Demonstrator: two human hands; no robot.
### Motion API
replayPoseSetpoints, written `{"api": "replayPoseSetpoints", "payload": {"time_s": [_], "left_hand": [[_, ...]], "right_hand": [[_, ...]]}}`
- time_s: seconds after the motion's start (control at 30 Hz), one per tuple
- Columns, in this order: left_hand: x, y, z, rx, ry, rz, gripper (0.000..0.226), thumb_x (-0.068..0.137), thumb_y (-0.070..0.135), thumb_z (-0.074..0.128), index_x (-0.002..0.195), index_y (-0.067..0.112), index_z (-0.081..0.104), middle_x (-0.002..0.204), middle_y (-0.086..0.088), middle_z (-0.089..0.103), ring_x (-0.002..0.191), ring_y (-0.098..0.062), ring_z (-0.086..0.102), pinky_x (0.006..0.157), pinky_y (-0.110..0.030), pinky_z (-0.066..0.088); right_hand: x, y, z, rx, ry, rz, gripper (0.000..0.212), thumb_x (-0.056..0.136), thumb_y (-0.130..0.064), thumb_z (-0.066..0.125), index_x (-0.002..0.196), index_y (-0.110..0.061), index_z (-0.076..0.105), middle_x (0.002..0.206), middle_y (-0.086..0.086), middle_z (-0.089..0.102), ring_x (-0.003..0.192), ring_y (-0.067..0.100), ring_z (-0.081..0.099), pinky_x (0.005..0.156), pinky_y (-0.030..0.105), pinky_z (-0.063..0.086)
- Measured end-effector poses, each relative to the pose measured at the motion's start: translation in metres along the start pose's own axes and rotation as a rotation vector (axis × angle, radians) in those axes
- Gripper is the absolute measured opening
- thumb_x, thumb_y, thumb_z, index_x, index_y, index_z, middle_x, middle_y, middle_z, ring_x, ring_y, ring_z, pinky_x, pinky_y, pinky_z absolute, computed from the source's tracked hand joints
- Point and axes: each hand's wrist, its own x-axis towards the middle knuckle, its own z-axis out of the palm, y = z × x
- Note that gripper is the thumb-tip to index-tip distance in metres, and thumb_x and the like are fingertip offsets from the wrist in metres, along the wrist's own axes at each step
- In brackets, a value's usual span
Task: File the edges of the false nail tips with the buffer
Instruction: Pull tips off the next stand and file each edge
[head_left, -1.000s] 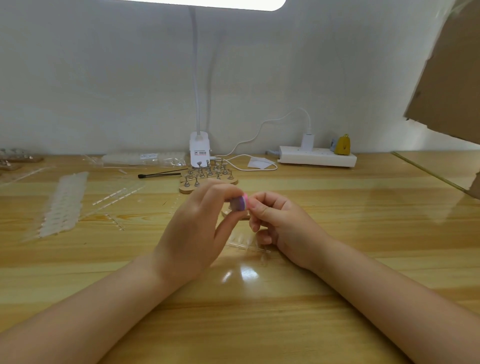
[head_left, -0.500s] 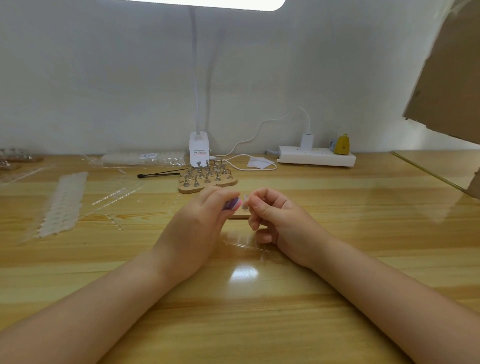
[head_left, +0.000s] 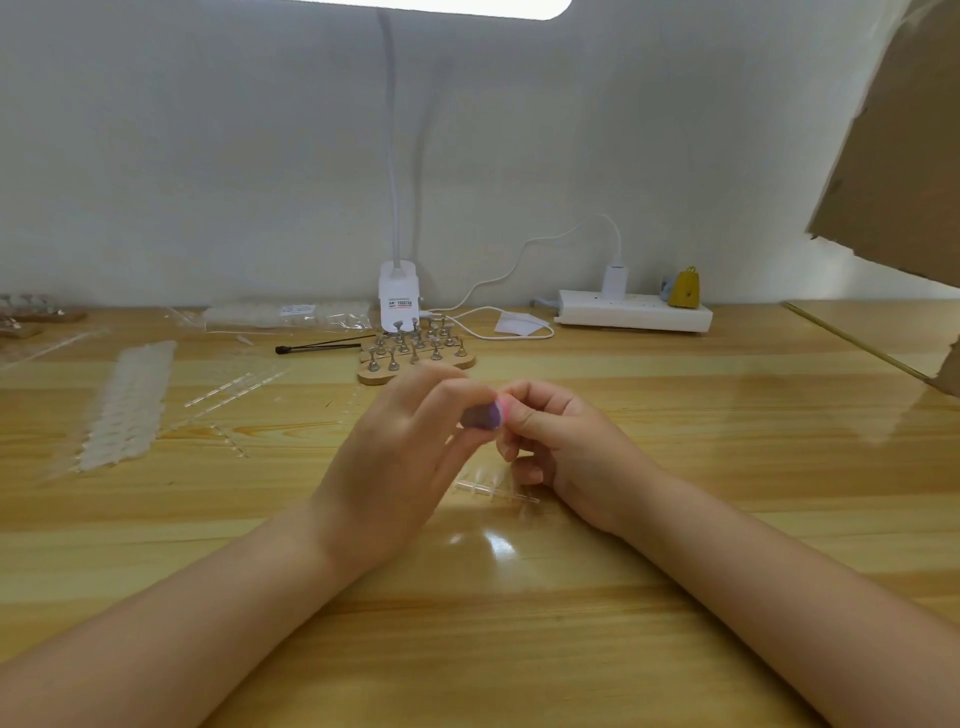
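Note:
My left hand (head_left: 400, 457) pinches a small purple and pink buffer block (head_left: 485, 415) between thumb and fingers, above the middle of the wooden table (head_left: 675, 467). My right hand (head_left: 561, 441) meets it from the right, fingertips curled tight against the buffer's pink end. A nail tip between those fingertips is hidden from me. Below both hands a clear strip of false nail tips (head_left: 493, 488) lies flat on the table.
Wooden stands with metal nail holders (head_left: 415, 351) sit just behind my hands. Strips of clear nail tips (head_left: 124, 405) lie at the left, with a black tool (head_left: 322, 345) and a plastic bag (head_left: 285, 314). A lamp base (head_left: 399, 299) and power strip (head_left: 631, 312) stand along the wall.
My left hand dipped and came back up with the buffer, rubbing it against my right fingertips. The right hand stayed almost still.

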Motion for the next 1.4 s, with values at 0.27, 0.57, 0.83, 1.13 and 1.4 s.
{"api": "replayPoseSetpoints", "payload": {"time_s": [0.27,0.57,0.83,1.13,1.4], "left_hand": [[0.001,0.001,0.001,0.008,0.022,0.037,0.023,0.088,0.017,0.065,0.106,0.011,0.052,0.090,-0.006,0.060,0.082,-0.016,0.057,0.078,-0.027,0.048],[0.000,0.002,0.002,0.008,0.021,0.012,0.021,0.089,0.016,0.061,0.106,0.008,0.052,0.093,-0.008,0.058,0.081,-0.018,0.057,0.074,-0.031,0.051],[-0.003,-0.002,0.001,-0.032,-0.014,-0.262,0.018,0.086,0.006,0.066,0.101,0.003,0.058,0.095,0.000,0.054,0.083,-0.015,0.057,0.079,-0.023,0.049],[-0.004,0.002,0.005,-0.127,-0.023,-0.349,0.019,0.089,0.012,0.061,0.107,0.009,0.055,0.098,0.002,0.052,0.086,-0.007,0.058,0.081,-0.003,0.038],[-0.007,-0.002,0.006,-0.170,0.001,-0.354,0.023,0.090,0.011,0.061,0.112,0.010,0.056,0.102,0.001,0.054,0.091,-0.013,0.061,0.084,-0.012,0.045]], "right_hand": [[0.001,0.000,0.000,-0.003,-0.028,0.025,0.013,0.093,-0.019,0.054,0.083,-0.012,0.058,0.065,0.001,0.047,0.058,0.009,0.046,0.046,0.019,0.030],[0.000,-0.002,-0.001,-0.001,-0.059,0.040,0.015,0.094,-0.017,0.051,0.081,-0.012,0.054,0.066,-0.001,0.046,0.058,0.009,0.047,0.046,0.019,0.033],[0.002,-0.004,-0.002,0.102,-0.004,0.068,0.017,0.091,-0.018,0.049,0.076,-0.011,0.054,0.068,0.001,0.044,0.059,0.013,0.049,0.045,0.022,0.030],[0.004,0.001,-0.001,0.192,0.161,0.037,0.013,0.087,0.001,0.060,0.084,-0.008,0.051,0.066,0.007,0.065,0.054,0.015,0.062,0.043,0.021,0.044],[0.003,0.004,-0.001,0.083,0.136,-0.035,0.016,0.076,-0.004,0.073,0.091,-0.003,0.068,0.071,0.007,0.069,0.061,0.013,0.065,0.054,0.019,0.052]]}}
